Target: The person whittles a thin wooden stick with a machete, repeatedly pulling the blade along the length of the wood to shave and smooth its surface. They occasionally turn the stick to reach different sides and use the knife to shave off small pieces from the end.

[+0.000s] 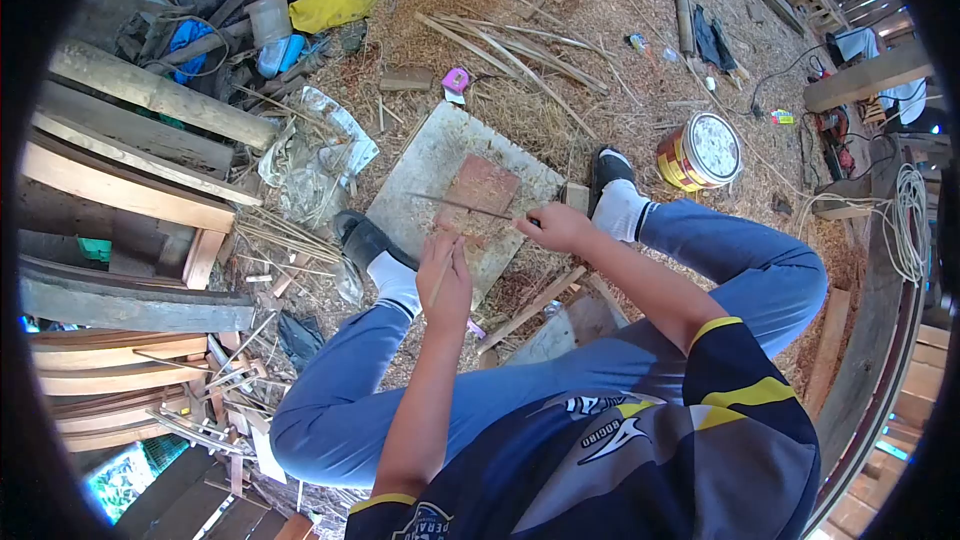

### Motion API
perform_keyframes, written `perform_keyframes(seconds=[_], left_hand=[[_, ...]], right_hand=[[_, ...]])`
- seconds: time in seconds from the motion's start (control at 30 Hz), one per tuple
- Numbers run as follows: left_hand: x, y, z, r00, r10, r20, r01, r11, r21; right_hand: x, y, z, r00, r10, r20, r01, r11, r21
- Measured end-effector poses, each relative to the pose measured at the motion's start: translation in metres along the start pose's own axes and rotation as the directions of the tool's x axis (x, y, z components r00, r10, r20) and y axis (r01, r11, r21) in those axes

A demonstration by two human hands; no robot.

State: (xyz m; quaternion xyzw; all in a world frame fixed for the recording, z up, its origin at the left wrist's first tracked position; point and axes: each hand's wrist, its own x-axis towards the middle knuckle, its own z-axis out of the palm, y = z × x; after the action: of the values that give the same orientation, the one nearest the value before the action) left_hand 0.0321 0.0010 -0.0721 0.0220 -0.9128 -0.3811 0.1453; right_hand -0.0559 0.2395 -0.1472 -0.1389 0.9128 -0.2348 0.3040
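Observation:
My right hand is closed round the dark handle of a long, thin-bladed knife. Its blade points left across a reddish-brown square block. Just below the blade's left part, my left hand is closed on a thin wooden stick, which runs along the hand and up between the fingers. Under both lies a pale grey board, flat on the ground between my feet, with shavings scattered over it.
A yellow bucket with a white lid stands beside my right foot. Beyond the board lie a pink tape measure and long wooden strips. Crumpled plastic and stacked timber are at left; a coiled cable hangs at right.

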Motion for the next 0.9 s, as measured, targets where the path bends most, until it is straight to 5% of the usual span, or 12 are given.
perform_keyframes(seconds=[0.07,0.17,0.37,0.47,0.57,0.77,0.9], left_hand=[[0.000,0.001,-0.005,0.999,0.013,0.036,-0.014,0.999,0.040],[0.000,0.003,-0.004,0.999,0.037,0.027,-0.038,0.998,0.048],[0.000,-0.001,-0.003,0.998,0.056,0.010,-0.057,0.993,0.107],[0.004,0.005,-0.003,1.000,0.005,0.029,-0.008,0.995,0.095],[0.004,0.002,-0.003,1.000,0.019,0.015,-0.020,0.996,0.085],[0.005,0.003,-0.002,0.999,-0.036,0.014,0.036,0.999,0.004],[0.001,0.000,0.000,0.999,-0.033,0.013,0.033,0.999,0.012]], right_hand=[[-0.012,-0.005,-0.001,0.996,-0.085,-0.025,0.085,0.996,-0.018],[0.001,0.009,0.001,0.998,0.061,0.001,-0.061,0.996,0.061],[-0.010,0.005,0.008,1.000,-0.022,0.003,0.022,0.999,0.025],[0.009,0.025,0.017,0.990,0.139,0.004,-0.139,0.990,0.025],[-0.007,0.009,0.007,0.996,-0.080,-0.025,0.082,0.994,0.068],[0.004,0.010,0.007,0.999,0.040,-0.009,-0.040,0.996,0.080],[-0.011,-0.005,-0.003,0.998,-0.063,-0.003,0.063,0.994,0.085]])
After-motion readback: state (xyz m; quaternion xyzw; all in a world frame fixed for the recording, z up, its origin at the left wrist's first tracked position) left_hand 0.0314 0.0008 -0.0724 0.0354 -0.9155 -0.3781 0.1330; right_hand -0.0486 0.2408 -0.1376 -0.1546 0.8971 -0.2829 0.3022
